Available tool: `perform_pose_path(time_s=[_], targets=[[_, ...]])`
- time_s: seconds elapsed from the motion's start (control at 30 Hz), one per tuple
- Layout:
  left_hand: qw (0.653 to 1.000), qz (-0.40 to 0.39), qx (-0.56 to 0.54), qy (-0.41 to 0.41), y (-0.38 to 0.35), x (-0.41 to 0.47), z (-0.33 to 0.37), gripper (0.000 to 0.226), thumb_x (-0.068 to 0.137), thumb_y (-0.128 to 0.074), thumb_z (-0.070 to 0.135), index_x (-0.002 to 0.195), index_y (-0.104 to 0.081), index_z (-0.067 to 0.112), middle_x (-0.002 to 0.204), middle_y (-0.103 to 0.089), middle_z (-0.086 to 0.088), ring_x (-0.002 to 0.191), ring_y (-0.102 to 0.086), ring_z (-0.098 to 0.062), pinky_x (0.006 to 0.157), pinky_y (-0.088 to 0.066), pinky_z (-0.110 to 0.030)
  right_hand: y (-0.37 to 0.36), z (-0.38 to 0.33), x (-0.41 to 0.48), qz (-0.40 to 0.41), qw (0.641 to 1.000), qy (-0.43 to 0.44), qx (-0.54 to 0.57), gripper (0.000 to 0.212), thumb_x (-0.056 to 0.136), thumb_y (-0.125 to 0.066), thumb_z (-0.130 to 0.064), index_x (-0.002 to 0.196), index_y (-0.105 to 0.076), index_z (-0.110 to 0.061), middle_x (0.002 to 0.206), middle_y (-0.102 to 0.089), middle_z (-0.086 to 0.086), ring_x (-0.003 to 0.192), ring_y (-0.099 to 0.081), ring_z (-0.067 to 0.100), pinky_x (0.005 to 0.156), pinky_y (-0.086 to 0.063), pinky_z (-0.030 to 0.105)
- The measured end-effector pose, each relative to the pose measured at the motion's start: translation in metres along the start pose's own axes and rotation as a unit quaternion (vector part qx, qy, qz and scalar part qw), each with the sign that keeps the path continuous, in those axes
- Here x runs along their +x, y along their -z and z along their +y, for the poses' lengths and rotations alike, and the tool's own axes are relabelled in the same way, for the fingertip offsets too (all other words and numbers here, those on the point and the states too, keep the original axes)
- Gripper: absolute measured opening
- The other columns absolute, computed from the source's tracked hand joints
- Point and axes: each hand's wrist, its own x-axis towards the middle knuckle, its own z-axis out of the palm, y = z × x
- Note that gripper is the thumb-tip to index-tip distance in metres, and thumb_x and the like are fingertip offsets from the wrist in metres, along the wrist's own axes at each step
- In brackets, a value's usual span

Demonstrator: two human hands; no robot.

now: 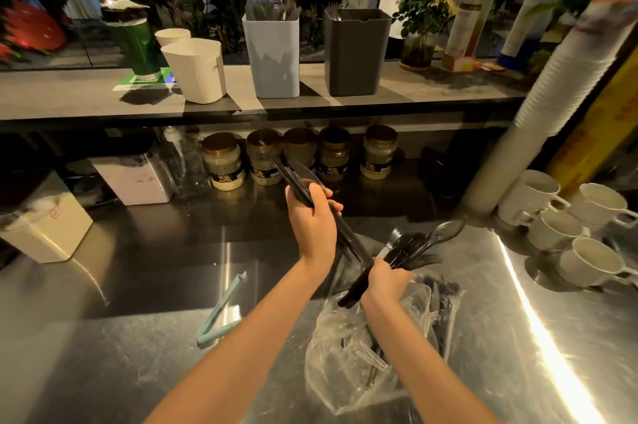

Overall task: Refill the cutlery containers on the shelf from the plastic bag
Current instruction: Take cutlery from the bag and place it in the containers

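My left hand grips a bundle of black plastic knives that slants up toward the shelf. My right hand holds a bunch of black forks and spoons just above the clear plastic bag, which lies open on the steel counter with more cutlery inside. On the shelf above stand a pale blue container with knives sticking out, a dark grey container with forks showing at its rim, and a white container.
A teal bag clip lies on the counter to the left. White mugs and a tall stack of paper cups stand at the right. Jars line the back under the shelf; white boxes sit left.
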Motion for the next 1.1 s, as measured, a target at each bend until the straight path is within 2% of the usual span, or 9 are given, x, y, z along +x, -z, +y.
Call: perform_pose_path(time_s=[0.17,0.27,0.43,0.5,0.6,0.73,0.9,0.97,1.1], targets=[[0.996,0.026,-0.062,0.061,-0.012,-0.01,-0.001,0.006,0.099,-0.045,0.019,0.095,-0.048,0.022,0.069,-0.052,0.003,0.054,-0.052,-0.004,0.059,-0.048,-0.018,-0.003,-0.004,-0.005,0.025,0.999,-0.023,0.024,0.042,0.093,-0.041,0.001,0.134,-0.032,-0.002,0.117,-0.047,0.011,0.105,-0.051,0.029,0.083,-0.04,0.034],[0.991,0.017,-0.066,0.118,-0.013,-0.011,-0.008,0.005,0.094,-0.056,0.019,0.097,-0.053,0.018,0.065,-0.049,0.003,0.054,-0.048,-0.005,0.058,-0.047,-0.012,-0.001,-0.003,-0.005,0.018,0.999,-0.012,0.033,0.039,0.093,-0.042,-0.001,0.131,-0.033,-0.003,0.123,-0.05,0.015,0.099,-0.052,0.025,0.085,-0.043,0.035],[0.975,0.0,-0.076,0.21,-0.017,-0.027,-0.018,0.016,0.093,-0.055,0.018,0.08,-0.052,0.009,0.053,-0.055,0.002,0.051,-0.055,-0.011,0.065,-0.052,-0.029,-0.006,-0.007,-0.011,-0.024,0.998,0.014,0.049,0.035,0.097,-0.044,-0.007,0.129,-0.032,-0.008,0.115,-0.05,0.014,0.101,-0.058,0.029,0.089,-0.051,0.043],[0.975,0.015,-0.085,0.205,-0.018,-0.024,-0.015,0.02,0.095,-0.052,0.019,0.077,-0.049,0.011,0.049,-0.051,0.005,0.046,-0.052,-0.011,0.059,-0.05,-0.03,-0.005,-0.009,-0.011,-0.016,0.998,0.015,0.063,0.032,0.096,-0.044,-0.005,0.125,-0.033,-0.009,0.108,-0.05,0.012,0.094,-0.057,0.025,0.083,-0.05,0.039],[0.982,0.035,-0.083,0.169,-0.017,-0.013,-0.007,0.008,0.095,-0.052,0.02,0.09,-0.05,0.014,0.052,-0.046,0.006,0.042,-0.044,-0.008,0.049,-0.044,-0.023,-0.003,-0.007,-0.008,0.012,0.997,0.017,0.077,0.028,0.095,-0.044,-0.005,0.122,-0.035,-0.009,0.102,-0.056,0.011,0.086,-0.057,0.018,0.081,-0.046,0.035],[0.991,0.007,-0.03,0.134,-0.015,-0.015,-0.009,0.01,0.094,-0.056,0.02,0.092,-0.052,0.012,0.054,-0.046,0.001,0.044,-0.044,-0.005,0.05,-0.044,-0.017,-0.009,-0.006,-0.012,0.011,0.994,0.011,0.106,0.035,0.094,-0.043,-0.002,0.127,-0.035,-0.009,0.086,-0.055,0.004,0.088,-0.058,0.02,0.085,-0.049,0.04],[0.99,-0.083,0.023,0.115,-0.013,-0.032,-0.017,0.029,0.094,-0.056,0.027,0.076,-0.048,0.005,0.056,-0.046,0.0,0.046,-0.046,-0.001,0.048,-0.041,-0.014,-0.018,-0.005,-0.011,-0.028,0.993,0.01,0.111,0.055,0.095,-0.04,-0.002,0.142,-0.015,-0.015,0.094,-0.055,0.015,0.069,-0.054,0.019,0.059,-0.047,0.033],[0.988,-0.083,0.039,0.123,-0.01,-0.025,-0.015,0.031,0.095,-0.054,0.03,0.076,-0.048,0.006,0.052,-0.048,0.003,0.044,-0.048,-0.001,0.048,-0.043,-0.015,-0.016,-0.006,-0.011,-0.031,0.994,0.021,0.101,0.046,0.093,-0.041,-0.001,0.135,-0.025,-0.01,0.079,-0.052,0.011,0.06,-0.05,0.016,0.056,-0.045,0.031],[0.984,-0.067,0.012,0.164,0.002,0.002,-0.004,0.024,0.095,-0.053,0.032,0.082,-0.048,0.013,0.049,-0.04,0.004,0.038,-0.039,-0.006,0.046,-0.039,-0.022,-0.013,-0.017,-0.005,-0.034,0.996,0.052,0.068,0.026,0.089,-0.048,-0.005,0.113,-0.038,-0.01,0.077,-0.051,0.01,0.056,-0.046,0.014,0.053,-0.041,0.027]])
